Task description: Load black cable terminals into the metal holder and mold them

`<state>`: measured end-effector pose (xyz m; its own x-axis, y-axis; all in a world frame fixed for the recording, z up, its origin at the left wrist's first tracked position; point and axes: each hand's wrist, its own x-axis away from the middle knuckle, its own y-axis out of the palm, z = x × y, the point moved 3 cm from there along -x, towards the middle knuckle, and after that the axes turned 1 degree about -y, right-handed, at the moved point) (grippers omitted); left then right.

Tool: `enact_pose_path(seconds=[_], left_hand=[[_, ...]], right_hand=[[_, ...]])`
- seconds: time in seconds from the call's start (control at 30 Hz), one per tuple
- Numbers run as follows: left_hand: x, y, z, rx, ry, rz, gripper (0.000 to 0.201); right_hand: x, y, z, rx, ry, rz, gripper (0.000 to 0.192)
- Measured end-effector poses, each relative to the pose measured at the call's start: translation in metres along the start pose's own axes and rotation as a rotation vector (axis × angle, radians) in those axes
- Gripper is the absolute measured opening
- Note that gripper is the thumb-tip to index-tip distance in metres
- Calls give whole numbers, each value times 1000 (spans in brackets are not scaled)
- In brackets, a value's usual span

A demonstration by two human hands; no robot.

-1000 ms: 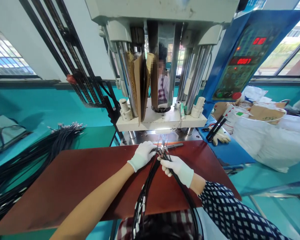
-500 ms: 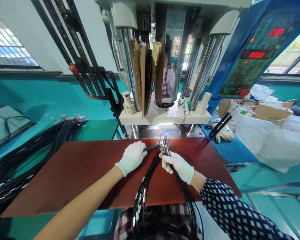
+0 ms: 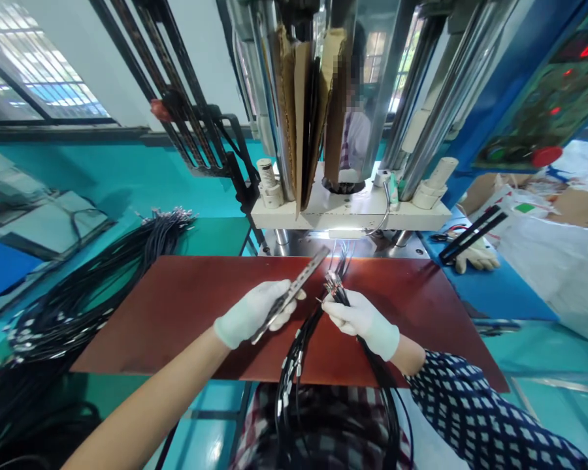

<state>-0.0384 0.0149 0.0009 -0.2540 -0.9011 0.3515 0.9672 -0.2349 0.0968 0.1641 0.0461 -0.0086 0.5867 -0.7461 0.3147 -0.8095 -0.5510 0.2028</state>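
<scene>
A long flat grey metal bar (image 3: 294, 292) sits in the left hand (image 3: 255, 312), which wears a white glove. The fingers are wrapped tight around the bar, and it tilts up toward the big grey press machine (image 3: 347, 209). Just beside it, the right hand (image 3: 360, 318), also in a white glove, pinches a bunch of thin black wires with shiny metal tips (image 3: 334, 287). Both hands are above the flat red-brown board (image 3: 176, 307). A big pile of black cables (image 3: 98, 274) lies well apart on the left.
</scene>
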Motion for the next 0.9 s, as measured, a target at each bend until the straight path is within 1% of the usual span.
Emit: enact_pose_path(seconds=[0.07,0.1,0.13,0.17,0.27,0.37,0.43,0.5,0.63,0.77,0.83,0.9], left_hand=[[-21,19,-3,170,-23,-145,48],[-29,28,-3,222,10,-193,46],[-36,35,-3,244,59,-221,44],[-40,40,-3,245,110,-223,43],[-44,49,-5,191,190,-141,42],[-43,49,-8,91,277,-43,39],[-41,47,-8,36,340,3,38],[-39,47,-8,33,353,29,38],[-38,50,-9,86,335,78,39],[-40,52,-16,123,353,150,38],[-40,51,-20,74,384,212,37],[-40,50,-21,-16,404,253,37]], right_hand=[[5,4,-4,108,-32,38,28],[8,5,-6,168,-53,53,27],[11,5,-8,232,-69,61,25],[14,6,-9,300,-74,64,24],[19,6,-7,459,-39,42,22],[16,8,-2,487,-37,-9,22],[12,11,1,493,-43,-32,26],[10,14,3,509,-31,-19,27],[10,20,2,514,13,10,21],[8,25,7,514,16,57,18],[6,26,12,519,15,72,16],[5,27,17,483,23,49,15]])
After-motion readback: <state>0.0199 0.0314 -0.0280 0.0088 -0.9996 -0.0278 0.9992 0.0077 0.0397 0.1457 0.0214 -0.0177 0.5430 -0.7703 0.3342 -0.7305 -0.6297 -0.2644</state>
